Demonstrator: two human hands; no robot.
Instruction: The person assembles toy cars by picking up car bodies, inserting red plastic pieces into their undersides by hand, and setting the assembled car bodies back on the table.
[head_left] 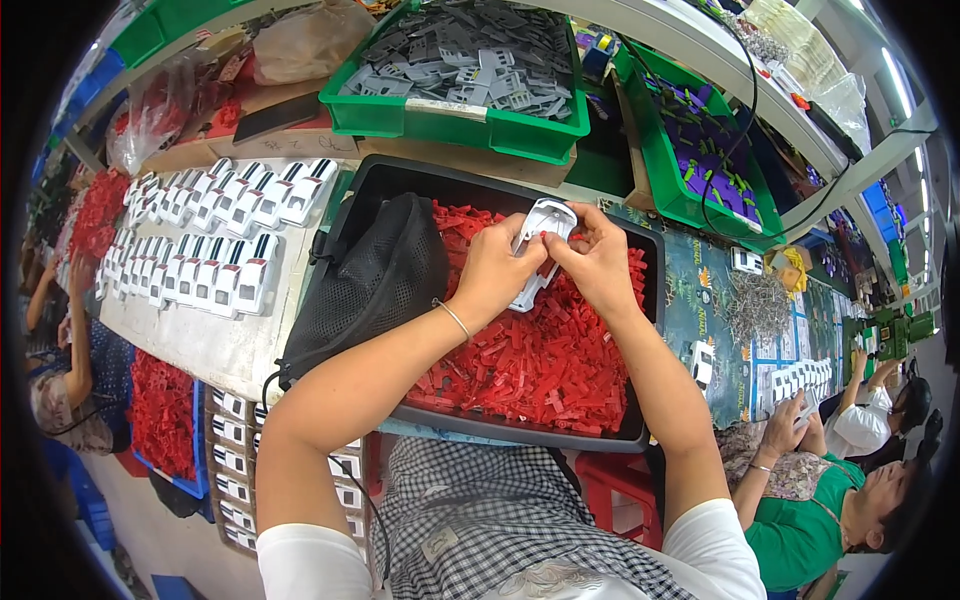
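Over a black tray (648, 300) heaped with small red plastic pieces (520, 370), both my hands hold one white toy car body (550, 216), its hollow inside facing up. My left hand (488, 268) grips it along the left side, fingers closed. On the other side, my right hand (604, 262) is closed round it, with the thumb pressing inward. A bit of red shows between my thumbs, probably one of the small pieces; my fingers hide most of it. A black mesh bag (385, 270) lies across the tray's left end.
Rows of white toy cars (215, 270) stand on a board at left. Green bins behind hold grey parts (470, 60) and purple parts (715, 160). Metal pins (757, 305) lie right. A co-worker in green (810, 530) handles white cars. A blue crate (165, 420) holds red pieces.
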